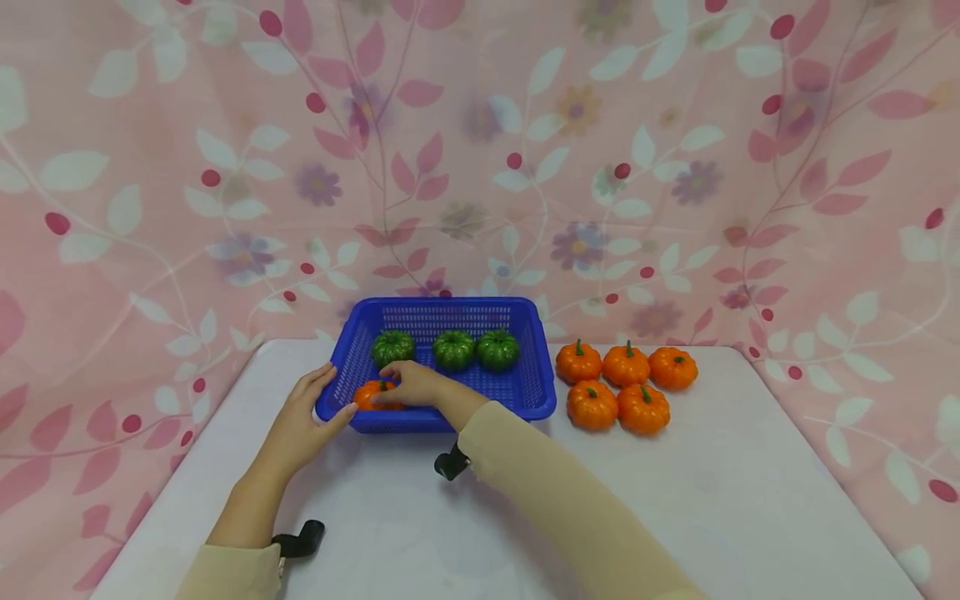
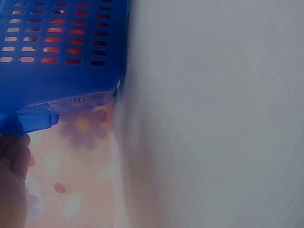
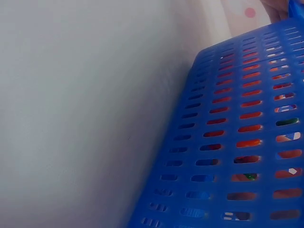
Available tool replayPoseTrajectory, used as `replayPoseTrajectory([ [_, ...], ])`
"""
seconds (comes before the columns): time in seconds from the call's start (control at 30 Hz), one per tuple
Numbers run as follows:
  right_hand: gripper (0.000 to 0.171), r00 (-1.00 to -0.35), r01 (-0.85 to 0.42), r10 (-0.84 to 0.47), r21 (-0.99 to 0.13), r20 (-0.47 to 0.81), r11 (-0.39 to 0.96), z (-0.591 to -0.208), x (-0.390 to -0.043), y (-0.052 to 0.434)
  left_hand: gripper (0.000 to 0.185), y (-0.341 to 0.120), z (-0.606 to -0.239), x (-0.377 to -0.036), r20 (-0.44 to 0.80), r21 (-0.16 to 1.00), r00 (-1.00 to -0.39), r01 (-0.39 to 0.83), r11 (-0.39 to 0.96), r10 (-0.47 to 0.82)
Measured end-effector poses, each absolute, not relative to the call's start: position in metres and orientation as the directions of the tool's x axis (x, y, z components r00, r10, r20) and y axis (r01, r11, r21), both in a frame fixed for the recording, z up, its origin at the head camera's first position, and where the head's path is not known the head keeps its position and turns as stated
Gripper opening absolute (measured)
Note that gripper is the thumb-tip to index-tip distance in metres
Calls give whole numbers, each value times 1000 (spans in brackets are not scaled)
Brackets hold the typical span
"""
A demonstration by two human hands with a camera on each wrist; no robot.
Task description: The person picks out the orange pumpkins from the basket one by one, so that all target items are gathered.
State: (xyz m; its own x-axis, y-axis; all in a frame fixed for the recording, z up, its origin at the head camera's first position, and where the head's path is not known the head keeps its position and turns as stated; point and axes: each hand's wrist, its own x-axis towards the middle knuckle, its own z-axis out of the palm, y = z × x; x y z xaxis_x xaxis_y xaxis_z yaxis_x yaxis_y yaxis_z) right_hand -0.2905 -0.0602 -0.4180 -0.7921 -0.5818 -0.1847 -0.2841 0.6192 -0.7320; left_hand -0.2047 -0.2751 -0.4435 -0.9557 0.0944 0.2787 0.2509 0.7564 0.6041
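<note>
A blue plastic basket (image 1: pixel 450 423) with perforated sides stands at the back of the white table. My right hand (image 1: pixel 420 385) reaches over its front rim and grips a small orange pumpkin (image 1: pixel 367 395) in the front left corner, thumb on the near side. Part of that pumpkin is hidden by the hand. Along the back inside the basket sit three green pumpkins (image 1: pixel 453 350). My left hand (image 1: pixel 300 421) spans the basket's left front corner, fingers fairly straight against the left rim and thumb by the front rim. In the left wrist view, its fingertips (image 2: pixel 21 140) meet the rim.
Several orange pumpkins (image 1: pixel 626 365) stand in two rows on the table (image 1: pixel 712 492), right of the basket. Behind the table hangs a pink floral cloth (image 1: pixel 480 150). Each wrist wears a small black camera, one visible below the left hand (image 1: pixel 303 537).
</note>
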Motion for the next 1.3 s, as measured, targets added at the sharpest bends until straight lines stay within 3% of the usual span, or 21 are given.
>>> replayPoseTrajectory([
  [0.23,58,-798,-257,-567,-735,-204,628,-420,-288,-62,80,-277,-444,-204,272,605,-958,245,758,93],
  [0.73,61,-837,-302,-538,-738,-98,604,-415,-289,-55,83,-276,-445,-205,269,603,-959,243,760,93],
  [1.1,61,-877,-251,-481,-844,-10,474,-380,-279,-20,80,-274,-444,-205,270,602,-958,244,760,93],
  [1.3,60,-881,-287,-469,-861,65,421,-353,-268,8,80,-275,-444,-206,274,593,-957,242,768,90],
])
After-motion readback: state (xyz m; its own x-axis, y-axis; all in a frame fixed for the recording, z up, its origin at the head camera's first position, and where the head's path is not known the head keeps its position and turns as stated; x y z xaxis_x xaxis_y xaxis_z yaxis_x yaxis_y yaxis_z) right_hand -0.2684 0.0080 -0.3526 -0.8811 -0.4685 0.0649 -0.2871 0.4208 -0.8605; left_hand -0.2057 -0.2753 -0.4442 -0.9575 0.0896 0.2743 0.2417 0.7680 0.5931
